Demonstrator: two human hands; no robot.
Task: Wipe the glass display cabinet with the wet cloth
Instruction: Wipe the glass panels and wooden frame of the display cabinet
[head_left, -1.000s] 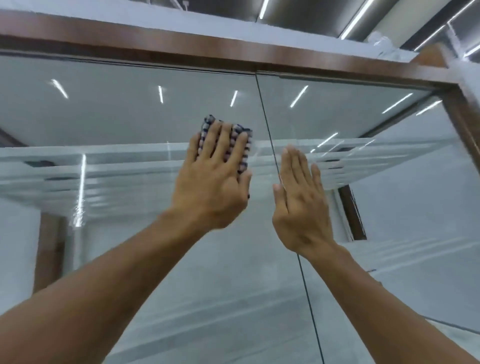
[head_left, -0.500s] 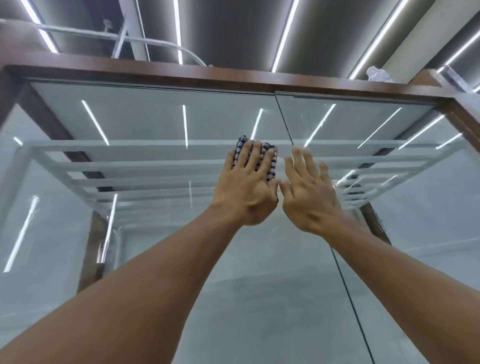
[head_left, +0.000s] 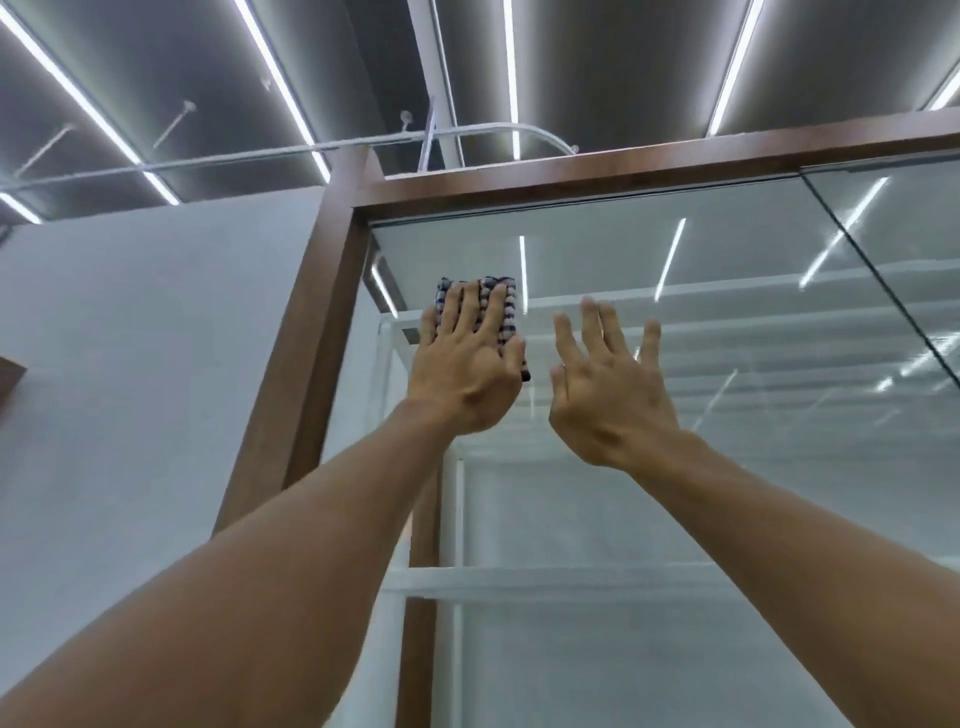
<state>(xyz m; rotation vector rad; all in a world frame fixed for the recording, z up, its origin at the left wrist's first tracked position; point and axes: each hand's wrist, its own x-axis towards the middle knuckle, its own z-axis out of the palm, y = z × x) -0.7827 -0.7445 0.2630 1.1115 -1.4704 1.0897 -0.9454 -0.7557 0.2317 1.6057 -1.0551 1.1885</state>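
Left hand (head_left: 467, 374) pressing cloth (head_left: 511, 314) flat, right hand (head_left: 608, 395) open, empty; cloth might slip out near the frame (head_left: 322, 338) at 9 o'clock

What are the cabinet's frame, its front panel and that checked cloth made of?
Frame: looks like wood or wood veneer, brown with a satin sheen. Panel: clear glossy glass; it mirrors the ceiling lights and shows shelves behind. Cloth: woven fabric, perhaps cotton; checked pattern, soft folded edges.
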